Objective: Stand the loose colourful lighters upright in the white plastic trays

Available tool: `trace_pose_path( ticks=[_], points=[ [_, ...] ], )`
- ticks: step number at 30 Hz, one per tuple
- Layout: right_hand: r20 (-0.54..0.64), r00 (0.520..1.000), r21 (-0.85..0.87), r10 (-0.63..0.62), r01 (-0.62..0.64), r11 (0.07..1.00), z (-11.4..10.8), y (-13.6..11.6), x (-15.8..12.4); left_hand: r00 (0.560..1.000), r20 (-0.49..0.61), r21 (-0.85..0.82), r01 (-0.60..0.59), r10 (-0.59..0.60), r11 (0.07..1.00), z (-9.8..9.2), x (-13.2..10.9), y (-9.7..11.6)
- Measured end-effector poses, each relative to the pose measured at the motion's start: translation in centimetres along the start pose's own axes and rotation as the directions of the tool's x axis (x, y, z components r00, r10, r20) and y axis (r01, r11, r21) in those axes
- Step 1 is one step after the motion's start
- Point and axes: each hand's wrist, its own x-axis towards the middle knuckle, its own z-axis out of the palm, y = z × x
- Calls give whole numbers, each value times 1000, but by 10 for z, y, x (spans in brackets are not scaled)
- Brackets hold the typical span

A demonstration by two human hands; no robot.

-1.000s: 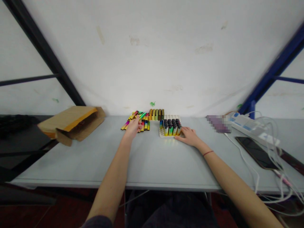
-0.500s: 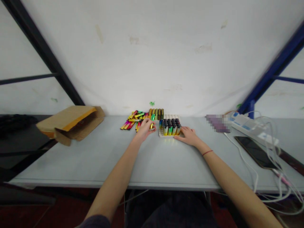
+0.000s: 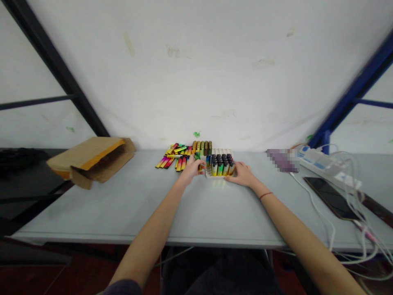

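Left hand point(image 3: 192, 169) has carried a green piece point(image 3: 197, 156) from the pile point(image 3: 183, 163) to the tray's point(image 3: 215, 177) left.
Its fingers pinch the piece; the right hand's point(image 3: 243, 174) fingers spread against the tray.

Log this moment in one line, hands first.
left hand: holds green-yellow case | right hand: against white tray | white tray: upright black-topped lighters

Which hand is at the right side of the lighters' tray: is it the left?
No: the right hand is there, and the left hand is left of the tray.
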Motion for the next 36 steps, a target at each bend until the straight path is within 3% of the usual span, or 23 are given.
trace_pose_path(
  ticks=[8,18,23,27,31,36],
  points=[
    [41,998,117,39,-44,992,5,4,8,995,102,53,2,-8,999,9,-4,-5],
    [-16,1000,153,21,-18,988,9,13,5,1000,-16,-71,8,-9,997,11,-3,-3],
    [-10,1000,142,-15,16,990,4,12,2,995,11,-253,99,-99,963,9,1,2],
    [-27,998,172,-51,55,984,-4,12,0,994,-3,-330,102,-109,939,7,3,2],
    [-11,999,175,-53,54,983,-8,14,-3,995,-18,-334,89,-101,938,6,4,-1],
    [-26,998,186,-51,55,981,-5,17,-5,984,49,-266,177,-171,947,7,4,-3]
  ],
)
